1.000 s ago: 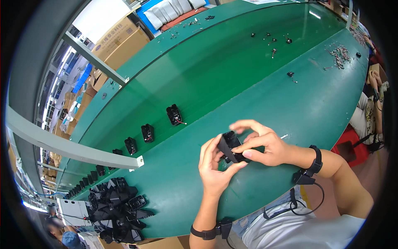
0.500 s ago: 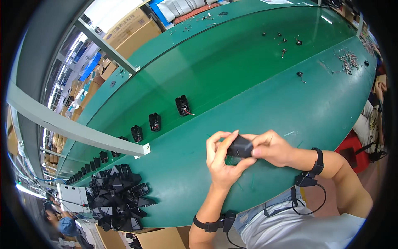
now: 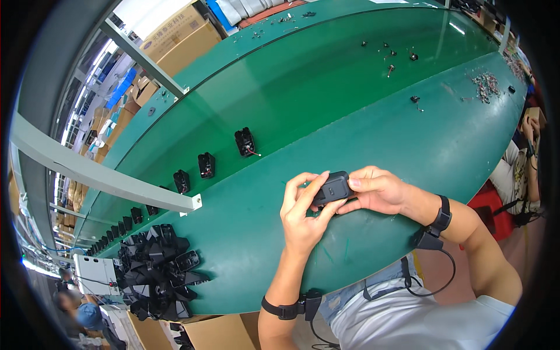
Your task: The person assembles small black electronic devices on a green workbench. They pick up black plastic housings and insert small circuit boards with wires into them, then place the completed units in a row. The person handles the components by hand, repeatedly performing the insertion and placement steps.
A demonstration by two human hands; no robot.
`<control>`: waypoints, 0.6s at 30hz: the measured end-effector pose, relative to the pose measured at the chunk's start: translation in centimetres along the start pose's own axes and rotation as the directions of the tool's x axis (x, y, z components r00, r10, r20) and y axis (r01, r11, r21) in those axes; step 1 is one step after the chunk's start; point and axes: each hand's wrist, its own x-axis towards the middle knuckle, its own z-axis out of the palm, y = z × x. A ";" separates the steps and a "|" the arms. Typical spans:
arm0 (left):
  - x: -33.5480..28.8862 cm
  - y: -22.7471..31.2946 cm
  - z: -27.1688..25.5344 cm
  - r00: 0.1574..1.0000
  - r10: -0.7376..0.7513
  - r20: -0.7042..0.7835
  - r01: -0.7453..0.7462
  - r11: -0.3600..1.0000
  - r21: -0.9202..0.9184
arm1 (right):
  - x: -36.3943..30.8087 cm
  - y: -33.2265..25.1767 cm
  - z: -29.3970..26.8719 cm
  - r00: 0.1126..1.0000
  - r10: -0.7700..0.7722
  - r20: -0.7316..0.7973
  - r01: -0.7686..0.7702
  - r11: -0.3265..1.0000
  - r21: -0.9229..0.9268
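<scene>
Between my two hands, above the green table, is a black plastic housing (image 3: 335, 188), boxy with rounded corners and a small slot in its upper face. My left hand (image 3: 303, 210) grips it from the left, fingers over the far side and thumb along the near edge. My right hand (image 3: 376, 189) pinches its right end, thumb on top; the fingers underneath are partly hidden. Farther off to the left, open black housings (image 3: 245, 142) with small parts and wires inside stand in a row on the belt.
A heap of black housings (image 3: 154, 271) lies at the table's left end beside a white box (image 3: 96, 274). A grey metal post (image 3: 105, 169) crosses the left side. Small wired parts (image 3: 485, 87) are piled at the far right. Another person (image 3: 510, 169) sits at the right edge.
The black housing has been turned, so its slotted face now shows more. Both hands have shifted slightly up the picture. The housings on the belt appear farther left and higher.
</scene>
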 end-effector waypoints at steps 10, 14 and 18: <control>-0.9 -0.4 0.1 0.996 -0.087 0.015 0.088 0.992 -0.085 | 0.5 0.0 -0.2 0.999 -0.002 0.033 0.003 0.999 -0.047; -0.5 -0.9 0.0 0.998 -0.058 -0.022 0.054 0.986 -0.157 | 0.9 0.2 0.5 0.995 -0.083 0.063 0.088 0.992 -0.089; -1.1 -1.3 -1.3 0.998 -0.059 0.004 0.059 0.996 -0.071 | 1.3 0.5 0.3 0.978 -0.195 -0.068 0.148 0.890 -0.432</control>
